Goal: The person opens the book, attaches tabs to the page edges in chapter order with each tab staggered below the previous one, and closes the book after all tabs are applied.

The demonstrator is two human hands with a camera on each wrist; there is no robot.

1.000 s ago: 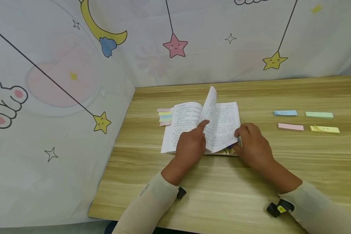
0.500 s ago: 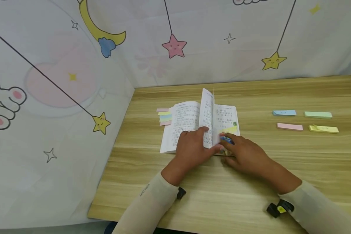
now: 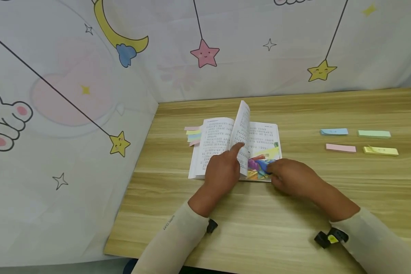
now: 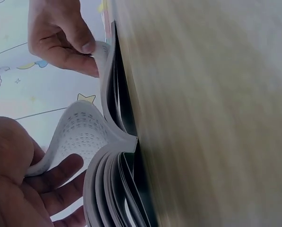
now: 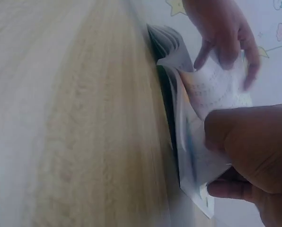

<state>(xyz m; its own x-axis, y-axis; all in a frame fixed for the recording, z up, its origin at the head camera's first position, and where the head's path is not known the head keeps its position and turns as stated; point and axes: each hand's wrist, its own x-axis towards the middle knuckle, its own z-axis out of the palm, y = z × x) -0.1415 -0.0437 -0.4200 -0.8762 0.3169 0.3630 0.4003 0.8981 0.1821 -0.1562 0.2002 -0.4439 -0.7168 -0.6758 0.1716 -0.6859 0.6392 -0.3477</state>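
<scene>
An open book [image 3: 216, 140] lies on the wooden table, colored index tabs [image 3: 193, 136] sticking out of its left edge. My left hand [image 3: 222, 167] is at the lower middle of the book and holds a raised, curling leaf [image 3: 241, 125] between thumb and fingers, its index finger extended along it. My right hand [image 3: 292, 177] is at the lower right corner, its thumb and fingers pinching the edge of the right-hand page [image 3: 264, 133], which bears a bright picture. In the left wrist view, the right hand's thumb [image 4: 82, 40] presses on the page edge.
To the right of the book lie several sticky-note strips: blue [image 3: 333, 132], green [image 3: 374, 134], pink [image 3: 340, 148] and yellow [image 3: 380, 151]. A white curtain [image 3: 243, 76] with printed stars stands behind the table [image 3: 253, 228] and along its left side.
My right hand has brought a leaf leftward to my left hand, uncovering the page with the colored picture, then moved back to the lower right corner. The left hand stays at the book's middle.
</scene>
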